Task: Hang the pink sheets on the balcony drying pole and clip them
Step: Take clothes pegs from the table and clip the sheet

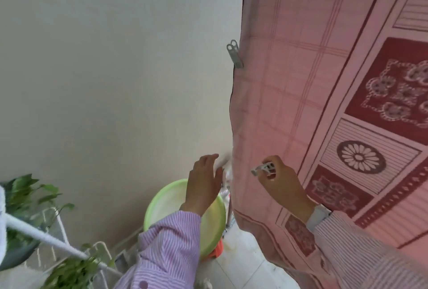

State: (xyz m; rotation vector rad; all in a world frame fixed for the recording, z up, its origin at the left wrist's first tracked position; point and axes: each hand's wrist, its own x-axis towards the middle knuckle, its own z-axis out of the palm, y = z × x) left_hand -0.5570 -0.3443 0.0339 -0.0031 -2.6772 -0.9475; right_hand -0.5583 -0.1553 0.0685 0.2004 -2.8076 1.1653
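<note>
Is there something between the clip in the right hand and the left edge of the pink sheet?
Nothing visible. The right hand holds the clip in front of the pink sheet, near its left edge. The open left hand is beside that edge, not across it.

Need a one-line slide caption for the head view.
Right hand brings a clip to the hung pink sheet; left hand open beside its edge.
</note>
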